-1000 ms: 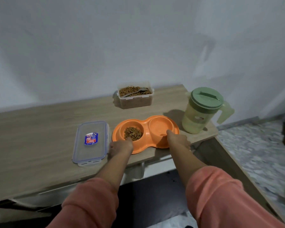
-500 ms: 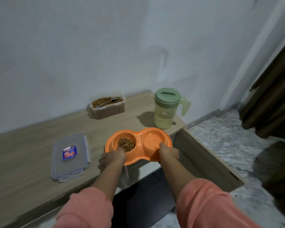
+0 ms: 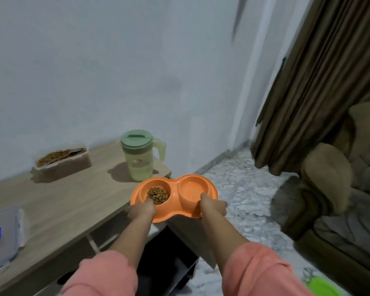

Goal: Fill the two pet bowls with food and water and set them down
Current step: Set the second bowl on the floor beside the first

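left hand: I've got it gripping the near rim of the double bowl on the kibble side, thumb hooked over the edge, fingers tucked underneath where I can't see them.
right hand: same deal on the water side, thumb on top of the rim, the rest curled below.
why two hands: my guess is it's to keep the thing level, since one side is liquid and a one-handed carry would tip it.
where the bowl is: held in the air at the corner of the surface, partly over the edge and partly out over the floor. Not resting on anything as far as I can tell.
bowl itself: smooth orange plastic, peanut-shaped, two round wells joined by a narrow waist.
kibble: small brown pellets, a low heap in the left well.
right well: looks glossy, probably water, but honestly hard to be sure.
jug: pale green see-through plastic, darker green lid, handle pointing right. Standing on the surface just behind the bowl.
food tub: clear rectangular box, lid off, full of kibble with a scoop lying in it, back by the wall.
tub lid: clear, sticker on it, far left.
floor: speckled stone look.
progress: filling looks done, setting down is what's left.
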The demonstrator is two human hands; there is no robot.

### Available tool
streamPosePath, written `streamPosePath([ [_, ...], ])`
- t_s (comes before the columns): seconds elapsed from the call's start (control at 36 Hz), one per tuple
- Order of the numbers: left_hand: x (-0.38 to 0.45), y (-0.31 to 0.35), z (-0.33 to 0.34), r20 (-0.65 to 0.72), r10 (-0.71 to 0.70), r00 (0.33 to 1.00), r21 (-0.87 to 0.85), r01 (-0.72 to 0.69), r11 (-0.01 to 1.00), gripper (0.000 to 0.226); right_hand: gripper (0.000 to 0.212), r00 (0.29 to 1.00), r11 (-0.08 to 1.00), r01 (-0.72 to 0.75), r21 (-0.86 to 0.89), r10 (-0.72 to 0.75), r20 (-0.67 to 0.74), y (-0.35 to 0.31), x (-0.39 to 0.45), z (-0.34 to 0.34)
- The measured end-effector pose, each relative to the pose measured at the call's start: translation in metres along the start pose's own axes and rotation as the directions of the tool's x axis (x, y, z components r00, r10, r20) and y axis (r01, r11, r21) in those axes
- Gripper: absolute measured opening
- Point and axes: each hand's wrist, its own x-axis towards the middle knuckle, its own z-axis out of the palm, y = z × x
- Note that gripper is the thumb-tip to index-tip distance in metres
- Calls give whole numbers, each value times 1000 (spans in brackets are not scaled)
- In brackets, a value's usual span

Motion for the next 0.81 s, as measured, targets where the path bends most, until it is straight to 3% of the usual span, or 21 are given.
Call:
streamPosePath([
  [0.42, -113, 11, 173, 93, -4, 996, -58, 9, 998, 75, 62, 997, 999, 43, -12, -44, -61, -64, 117, -158],
  [0.81, -106, 62, 261, 124, -10, 992, -4, 11, 1000, 70, 65, 998, 999, 17, -27, -19, -68, -123, 198, -171],
])
